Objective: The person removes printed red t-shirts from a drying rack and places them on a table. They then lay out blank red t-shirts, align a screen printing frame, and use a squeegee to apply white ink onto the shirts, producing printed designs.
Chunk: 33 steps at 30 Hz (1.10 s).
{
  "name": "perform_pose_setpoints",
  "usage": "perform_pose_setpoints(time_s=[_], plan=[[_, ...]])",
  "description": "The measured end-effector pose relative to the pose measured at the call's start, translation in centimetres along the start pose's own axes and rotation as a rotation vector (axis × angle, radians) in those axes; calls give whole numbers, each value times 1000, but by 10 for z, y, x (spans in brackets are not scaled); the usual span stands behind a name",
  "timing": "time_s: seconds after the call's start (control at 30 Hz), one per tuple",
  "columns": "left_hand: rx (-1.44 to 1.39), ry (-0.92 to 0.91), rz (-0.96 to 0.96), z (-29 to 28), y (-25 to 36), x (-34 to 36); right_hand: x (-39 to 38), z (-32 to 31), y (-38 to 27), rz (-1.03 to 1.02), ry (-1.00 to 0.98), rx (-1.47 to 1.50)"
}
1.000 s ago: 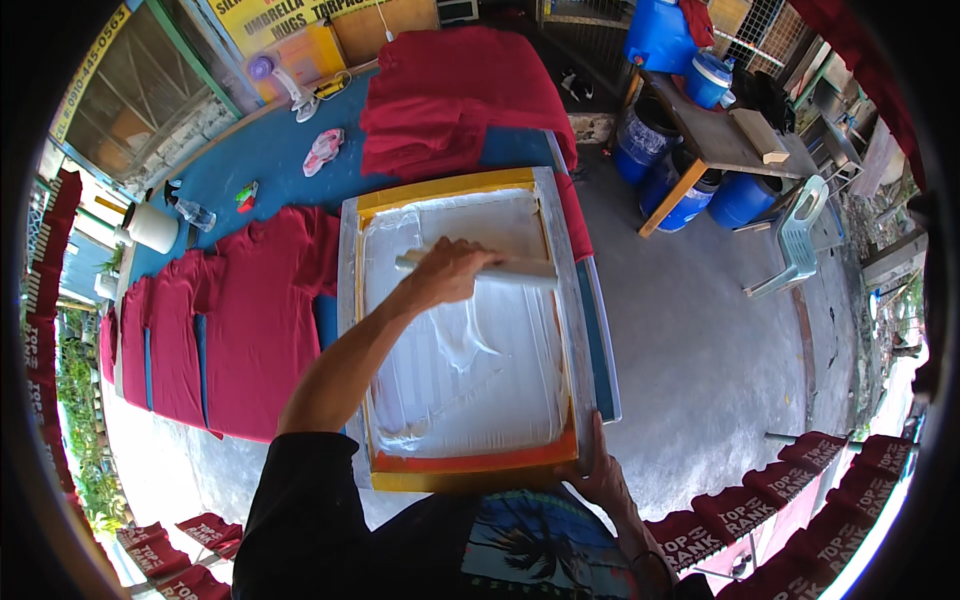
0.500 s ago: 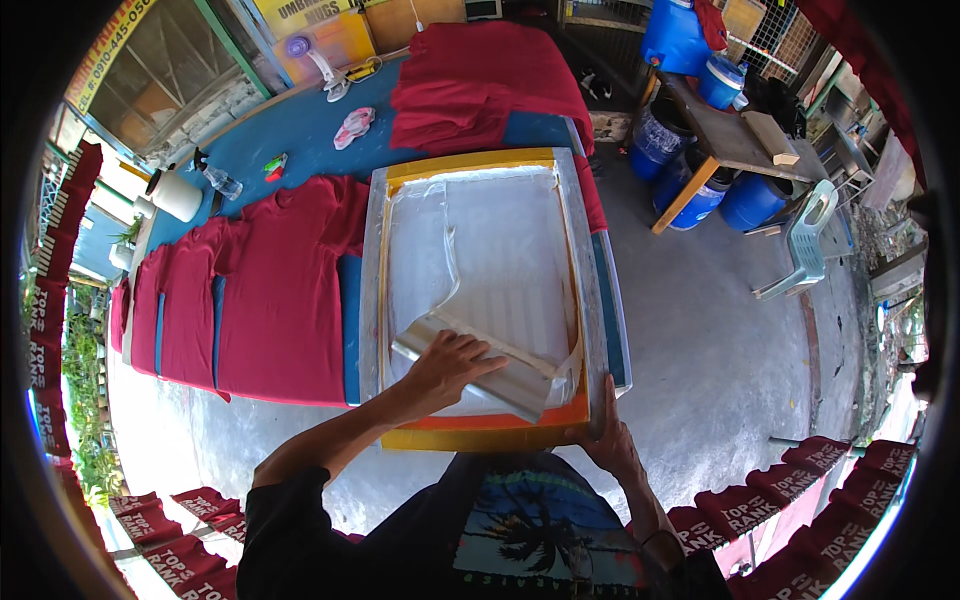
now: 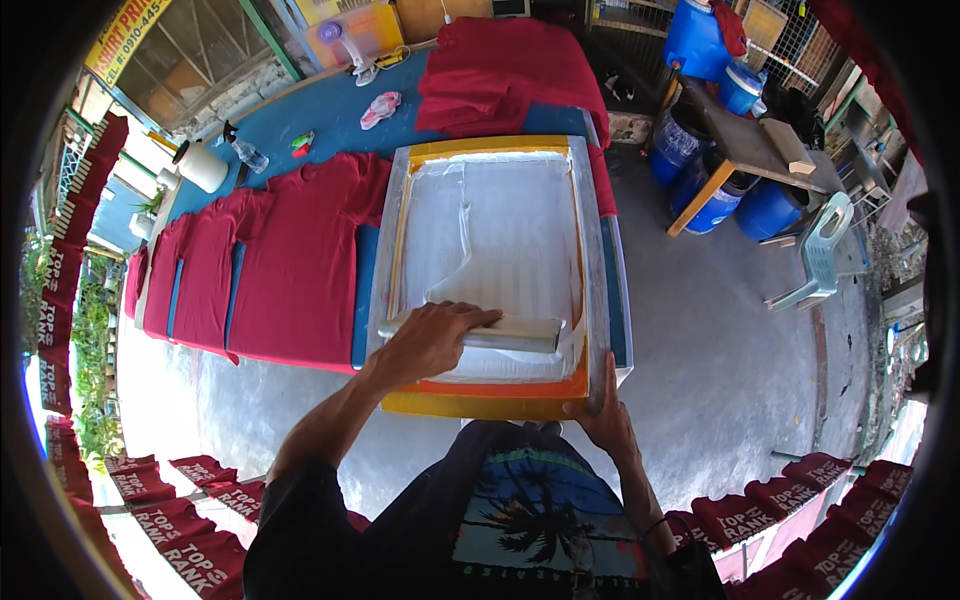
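Note:
A screen-printing frame (image 3: 398, 225) with grey sides and yellow-taped ends lies on the blue table in front of me. White ink coats its pale mesh (image 3: 500, 215), a thick ridge of it running along the left part. My left hand (image 3: 432, 338) is closed over a squeegee (image 3: 520, 335), which lies almost level across the near part of the mesh. The squeegee's left end reaches over the frame's left side. At the near right corner, my right hand (image 3: 605, 418) grips the frame, its fingers along the outer side and its thumb on the near end.
Dark red shirts (image 3: 300, 260) lie flat along the blue table (image 3: 340, 120) to the left, and more are heaped (image 3: 510, 65) beyond the frame. A spray bottle (image 3: 247, 152), white jar (image 3: 200, 166) and small fan (image 3: 350, 52) stand farther back. Right: wooden table (image 3: 735, 135), blue drums (image 3: 770, 205), green chair (image 3: 822, 250).
The squeegee has swung from a slant to nearly level, and its broad face has tipped up. My left hand has shifted slightly left over the frame. My right hand keeps its place.

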<state>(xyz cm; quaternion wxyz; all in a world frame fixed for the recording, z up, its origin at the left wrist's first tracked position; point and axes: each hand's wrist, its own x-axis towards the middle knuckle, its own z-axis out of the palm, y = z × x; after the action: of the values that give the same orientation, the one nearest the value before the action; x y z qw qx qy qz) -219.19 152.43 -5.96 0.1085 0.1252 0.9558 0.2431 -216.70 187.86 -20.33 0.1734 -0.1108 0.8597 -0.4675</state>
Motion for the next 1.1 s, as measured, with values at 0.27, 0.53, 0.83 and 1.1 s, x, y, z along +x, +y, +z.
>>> perform_pose_setpoints(time_s=[0.27, 0.53, 0.83, 1.1], plan=[[80, 108, -101, 72, 46, -56, 1, -1, -7, -26, 21, 63], [271, 273, -84, 113, 20, -33, 1, -7, -15, 68, -26, 35], [311, 488, -5, 61, -98, 135, 2, -9, -18, 132, -35, -23], [336, 459, 59, -10, -146, 228, 4, -12, -23, 216, -72, -40]])
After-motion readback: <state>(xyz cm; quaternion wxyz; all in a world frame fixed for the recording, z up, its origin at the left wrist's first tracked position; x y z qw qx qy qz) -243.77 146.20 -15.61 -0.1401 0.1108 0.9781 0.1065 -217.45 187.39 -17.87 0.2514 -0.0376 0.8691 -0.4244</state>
